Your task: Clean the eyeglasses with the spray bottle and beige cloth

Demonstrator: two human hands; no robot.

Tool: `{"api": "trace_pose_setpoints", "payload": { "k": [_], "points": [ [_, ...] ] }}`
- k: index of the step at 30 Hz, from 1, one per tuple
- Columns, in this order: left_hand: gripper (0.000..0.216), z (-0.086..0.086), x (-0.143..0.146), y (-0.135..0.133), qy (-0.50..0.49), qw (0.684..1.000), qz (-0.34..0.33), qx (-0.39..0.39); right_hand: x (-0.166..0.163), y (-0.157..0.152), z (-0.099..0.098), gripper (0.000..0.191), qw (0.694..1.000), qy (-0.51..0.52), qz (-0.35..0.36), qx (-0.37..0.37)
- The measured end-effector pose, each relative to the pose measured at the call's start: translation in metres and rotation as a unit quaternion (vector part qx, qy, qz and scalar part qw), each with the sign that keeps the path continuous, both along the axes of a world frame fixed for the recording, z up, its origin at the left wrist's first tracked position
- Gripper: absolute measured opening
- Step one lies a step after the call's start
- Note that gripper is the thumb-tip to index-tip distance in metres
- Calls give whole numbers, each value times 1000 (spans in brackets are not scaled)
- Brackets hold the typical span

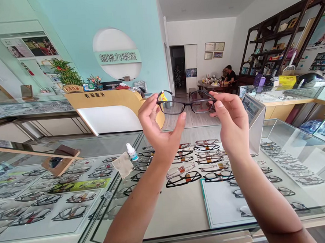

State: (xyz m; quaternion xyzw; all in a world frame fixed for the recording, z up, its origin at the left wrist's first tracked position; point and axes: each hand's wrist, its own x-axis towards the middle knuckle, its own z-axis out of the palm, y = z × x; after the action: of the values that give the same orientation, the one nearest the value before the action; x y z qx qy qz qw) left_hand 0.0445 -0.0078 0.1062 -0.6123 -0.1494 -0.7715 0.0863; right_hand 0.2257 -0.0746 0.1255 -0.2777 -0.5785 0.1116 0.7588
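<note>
A pair of dark-framed eyeglasses (187, 104) is held up above the glass counter, its lenses upright and its temples unfolded. My left hand (163, 130) grips the frame at its left end, with the thumb just under the left lens. At the right end, my right hand (231, 119) pinches the frame near the hinge between thumb and fingers. Below my hands, several rows of eyeglasses (183, 179) lie on the display case. Left of these rows, a beige cloth (123, 165) lies beside a small white bottle (131, 152) with a blue label.
The glass counter (179, 212) spans the front, with a white tray (222, 202) at right. A wooden stand (61, 159) sits on the left case, and a display board (254, 119) stands beyond my right hand. A cashier desk (109, 110) is behind; a person (230, 75) sits far back.
</note>
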Motion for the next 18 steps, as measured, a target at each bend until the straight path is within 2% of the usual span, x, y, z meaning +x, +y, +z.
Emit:
{"api": "trace_pose_setpoints", "payload": {
  "k": [8, 18],
  "points": [
    [77, -1, 1, 2, -13, 999, -37, -4, -3, -6, 2, 17, 1000, 4, -4, 6],
    [76, -3, 3, 13, -11, 987, -143, -72, -8, -16, 6, 16, 997, 35, 60, -15]
  ]
}}
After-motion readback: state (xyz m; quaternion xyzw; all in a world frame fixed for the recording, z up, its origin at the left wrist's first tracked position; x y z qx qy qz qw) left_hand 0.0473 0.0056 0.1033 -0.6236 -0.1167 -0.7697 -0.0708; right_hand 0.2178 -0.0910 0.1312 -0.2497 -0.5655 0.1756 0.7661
